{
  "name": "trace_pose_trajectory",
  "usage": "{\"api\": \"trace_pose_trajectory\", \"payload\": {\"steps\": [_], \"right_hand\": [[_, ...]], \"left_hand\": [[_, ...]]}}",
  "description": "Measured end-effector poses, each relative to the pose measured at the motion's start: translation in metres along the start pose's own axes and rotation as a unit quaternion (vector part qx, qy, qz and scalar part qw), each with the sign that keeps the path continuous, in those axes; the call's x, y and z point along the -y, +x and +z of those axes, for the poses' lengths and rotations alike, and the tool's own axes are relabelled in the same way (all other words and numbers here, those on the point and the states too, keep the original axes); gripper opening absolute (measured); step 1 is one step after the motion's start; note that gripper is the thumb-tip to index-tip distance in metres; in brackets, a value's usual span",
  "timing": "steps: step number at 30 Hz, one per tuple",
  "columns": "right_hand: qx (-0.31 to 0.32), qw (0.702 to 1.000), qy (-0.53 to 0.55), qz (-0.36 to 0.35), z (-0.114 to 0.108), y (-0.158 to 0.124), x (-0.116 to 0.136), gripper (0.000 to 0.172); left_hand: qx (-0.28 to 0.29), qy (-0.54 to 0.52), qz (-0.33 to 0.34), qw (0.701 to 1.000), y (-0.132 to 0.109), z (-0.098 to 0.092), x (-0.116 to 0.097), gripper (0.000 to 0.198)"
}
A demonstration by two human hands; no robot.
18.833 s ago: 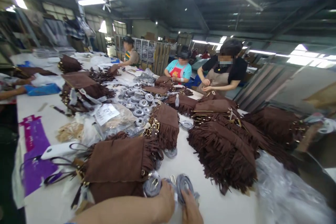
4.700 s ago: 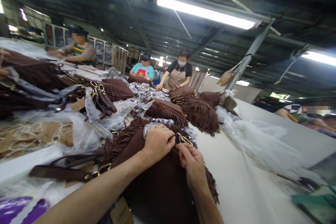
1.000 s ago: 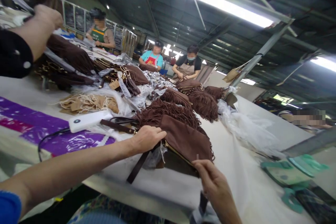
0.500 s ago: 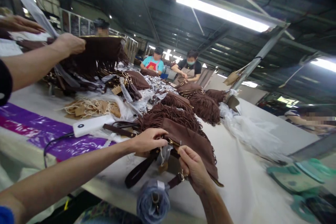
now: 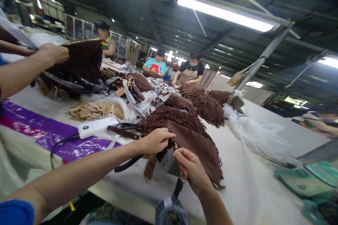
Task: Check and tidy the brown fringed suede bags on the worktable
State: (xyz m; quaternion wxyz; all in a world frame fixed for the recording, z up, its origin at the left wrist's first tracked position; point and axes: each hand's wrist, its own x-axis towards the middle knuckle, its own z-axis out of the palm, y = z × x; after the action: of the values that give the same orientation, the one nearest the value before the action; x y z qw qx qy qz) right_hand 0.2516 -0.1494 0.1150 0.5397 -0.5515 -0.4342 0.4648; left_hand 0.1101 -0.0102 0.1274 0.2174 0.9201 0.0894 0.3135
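Note:
A brown fringed bag (image 5: 195, 144) lies on the white table in front of me. My left hand (image 5: 157, 140) pinches its near corner, by the gold zipper end. Close to that corner, my right hand (image 5: 191, 168) is closed on a strap (image 5: 179, 187) with a metal clasp, its fingertips at the small gold hardware. From the strap hangs a roll in bluish plastic wrap (image 5: 171, 212), partly cut off below. A brown paper tag (image 5: 150, 168) and a dark wrist loop (image 5: 129, 163) hang under my left hand. Clear plastic (image 5: 167, 160) covers part of the hardware.
More fringed bags (image 5: 208, 109) are piled behind. At left lie a white power bank (image 5: 96, 127) with a cable, string tags (image 5: 97, 109) and purple plastic (image 5: 66, 144). A co-worker's hand (image 5: 54, 53) holds another bag; a green tape dispenser (image 5: 308, 179) is at right.
My right hand has shifted slightly down, with the strap and wrapped roll now lower and farther right. The wrist loop has swung left. The co-worker's hand and bag have moved left and down.

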Motion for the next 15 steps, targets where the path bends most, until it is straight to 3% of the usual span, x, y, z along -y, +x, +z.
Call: {"api": "trace_pose_trajectory", "payload": {"steps": [7,11,15], "right_hand": [[0.033,0.997,0.062,0.034,-0.005,-0.004,0.001,0.044],[0.029,0.998,0.046,0.045,-0.008,-0.008,0.002,0.046],[-0.029,0.998,0.017,0.062,-0.041,-0.019,-0.009,0.048]], "left_hand": [[0.045,-0.005,0.016,0.999,-0.002,-0.004,0.011,0.045],[0.055,0.029,0.007,0.998,-0.002,-0.006,0.012,0.042],[0.064,0.051,-0.017,0.996,-0.004,-0.011,0.027,0.038]]}}
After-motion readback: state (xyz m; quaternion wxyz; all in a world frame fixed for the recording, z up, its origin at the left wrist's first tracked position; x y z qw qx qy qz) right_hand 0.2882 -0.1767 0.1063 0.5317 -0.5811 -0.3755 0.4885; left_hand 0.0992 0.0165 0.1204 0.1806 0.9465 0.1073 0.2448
